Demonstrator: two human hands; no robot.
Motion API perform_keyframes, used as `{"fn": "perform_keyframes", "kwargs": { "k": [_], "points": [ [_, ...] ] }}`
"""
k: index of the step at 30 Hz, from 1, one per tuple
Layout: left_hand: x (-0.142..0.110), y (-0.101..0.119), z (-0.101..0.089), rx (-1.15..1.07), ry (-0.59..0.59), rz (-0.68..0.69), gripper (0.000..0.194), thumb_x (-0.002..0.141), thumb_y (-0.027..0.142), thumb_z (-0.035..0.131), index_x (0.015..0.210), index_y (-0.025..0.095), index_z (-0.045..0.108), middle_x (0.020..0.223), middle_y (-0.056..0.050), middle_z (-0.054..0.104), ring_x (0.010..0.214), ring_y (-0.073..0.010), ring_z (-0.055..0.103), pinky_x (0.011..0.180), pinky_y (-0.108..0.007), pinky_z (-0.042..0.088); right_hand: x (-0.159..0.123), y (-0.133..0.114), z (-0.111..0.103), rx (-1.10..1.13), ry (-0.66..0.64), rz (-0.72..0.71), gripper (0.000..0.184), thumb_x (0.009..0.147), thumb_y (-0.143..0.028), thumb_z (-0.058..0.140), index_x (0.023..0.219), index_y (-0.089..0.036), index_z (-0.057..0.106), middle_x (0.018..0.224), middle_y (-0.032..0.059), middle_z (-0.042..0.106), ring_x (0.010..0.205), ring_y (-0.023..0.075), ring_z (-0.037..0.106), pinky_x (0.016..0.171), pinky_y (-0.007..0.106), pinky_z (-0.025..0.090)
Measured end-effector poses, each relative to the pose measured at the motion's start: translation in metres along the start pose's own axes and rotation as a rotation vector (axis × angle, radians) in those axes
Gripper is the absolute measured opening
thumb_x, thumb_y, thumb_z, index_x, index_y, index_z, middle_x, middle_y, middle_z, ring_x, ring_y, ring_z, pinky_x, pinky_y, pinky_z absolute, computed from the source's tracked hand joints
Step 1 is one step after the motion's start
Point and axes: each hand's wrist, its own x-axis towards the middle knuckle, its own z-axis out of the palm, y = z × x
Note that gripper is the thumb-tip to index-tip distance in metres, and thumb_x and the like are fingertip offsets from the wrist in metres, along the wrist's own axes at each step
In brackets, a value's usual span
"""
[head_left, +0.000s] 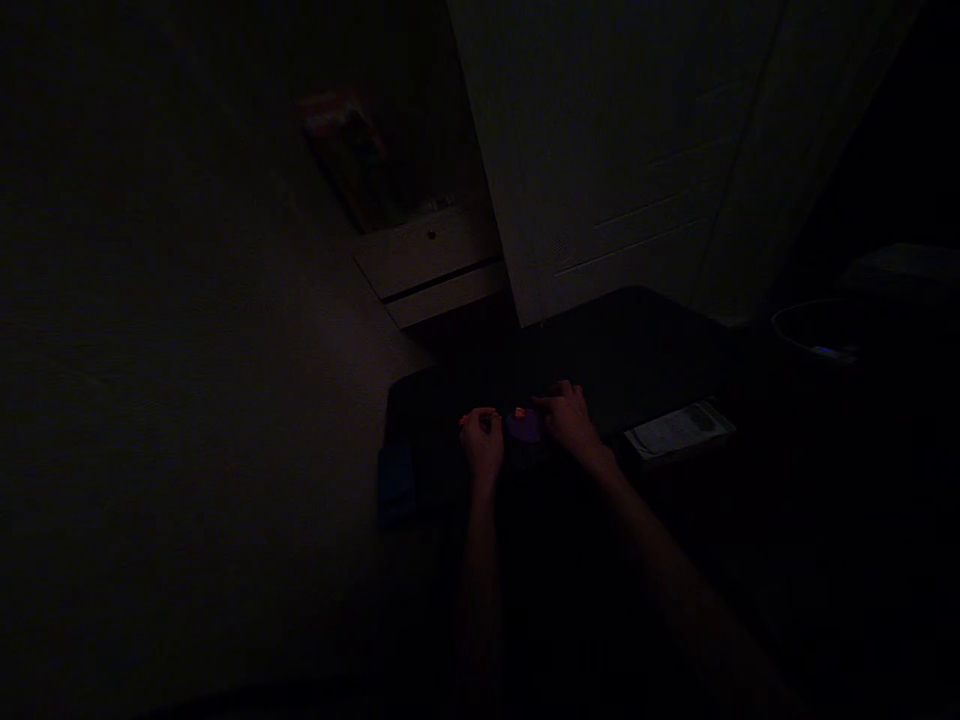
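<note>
The picture is very dark. My left hand (484, 440) is over the near part of a dark tabletop (630, 340), its fingers curled toward the thumb. A small orange glint (463, 422) shows at its fingertips; what it pinches is too dim to tell. Just right of it is a purple rounded piece (525, 430), with a small glowing orange bit (519, 412) at its upper edge. My right hand (568, 418) has bent fingers at the right side of the purple piece, the index finger reaching toward the orange bit. The thumb is hidden.
A dark blue flat object (396, 482) lies at the table's left corner. Right of my right arm is a pale printed packet or box (679, 430). Behind stand a pale drawer unit (427, 260) and a light door panel (600, 150). A cable with a blue light (825, 351) is at right.
</note>
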Motion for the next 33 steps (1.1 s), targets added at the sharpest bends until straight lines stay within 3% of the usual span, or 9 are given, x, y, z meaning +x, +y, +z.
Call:
{"fn": "perform_keyframes", "kwargs": {
  "k": [11,16,20,24,28,33],
  "points": [
    [0.001,-0.007,0.001,-0.025,-0.020,0.003,0.007,0.088,0.021,0.065,0.089,0.019,0.072,0.088,-0.004,0.074,0.076,-0.0170,0.066,0.074,-0.028,0.050,0.000,0.012,0.008,0.303,0.158,-0.016,0.058,0.080,0.004,0.046,0.124,-0.015,0.079,0.124,0.0159,0.063,0.117,0.0265,0.060,0.108,0.039,0.047],
    [0.000,-0.006,0.002,-0.017,-0.007,0.004,0.007,0.089,0.021,0.065,0.089,0.019,0.072,0.087,-0.004,0.074,0.076,-0.0169,0.065,0.073,-0.028,0.049,-0.001,0.008,0.007,0.294,0.190,0.004,0.054,0.083,0.002,0.047,0.121,-0.017,0.080,0.119,0.0155,0.065,0.112,0.0270,0.061,0.106,0.040,0.049],
    [0.000,-0.004,0.002,-0.020,-0.007,0.006,0.007,0.088,0.021,0.065,0.090,0.019,0.072,0.086,-0.004,0.073,0.073,-0.0160,0.063,0.070,-0.027,0.048,-0.004,0.000,0.007,0.164,0.219,0.054,0.055,0.088,-0.002,0.049,0.137,-0.013,0.071,0.125,0.0196,0.063,0.115,0.0302,0.059,0.106,0.043,0.047],
    [0.000,-0.004,0.002,-0.009,0.001,0.007,0.007,0.088,0.019,0.065,0.088,0.019,0.072,0.085,-0.004,0.073,0.073,-0.0162,0.064,0.070,-0.027,0.047,0.002,-0.002,0.005,0.077,0.159,0.069,0.053,0.095,-0.009,0.050,0.145,-0.016,0.065,0.130,0.0204,0.063,0.118,0.0314,0.058,0.105,0.042,0.046],
    [0.001,-0.006,0.003,-0.020,-0.023,-0.011,0.007,0.087,0.018,0.065,0.089,0.019,0.071,0.084,-0.004,0.073,0.071,-0.0156,0.064,0.070,-0.026,0.048,0.025,0.010,-0.003,0.138,0.057,0.084,0.036,0.103,-0.018,0.051,0.128,-0.017,0.076,0.120,0.0162,0.070,0.108,0.0257,0.066,0.096,0.034,0.049],
    [0.000,-0.007,0.002,-0.013,-0.010,0.008,0.007,0.088,0.017,0.065,0.090,0.019,0.071,0.087,-0.004,0.074,0.075,-0.0156,0.066,0.074,-0.026,0.050,0.048,0.025,-0.008,0.117,0.007,0.001,0.021,0.100,-0.025,0.063,0.111,-0.019,0.080,0.110,0.0108,0.074,0.103,0.0223,0.068,0.089,0.029,0.048]
  ]
}}
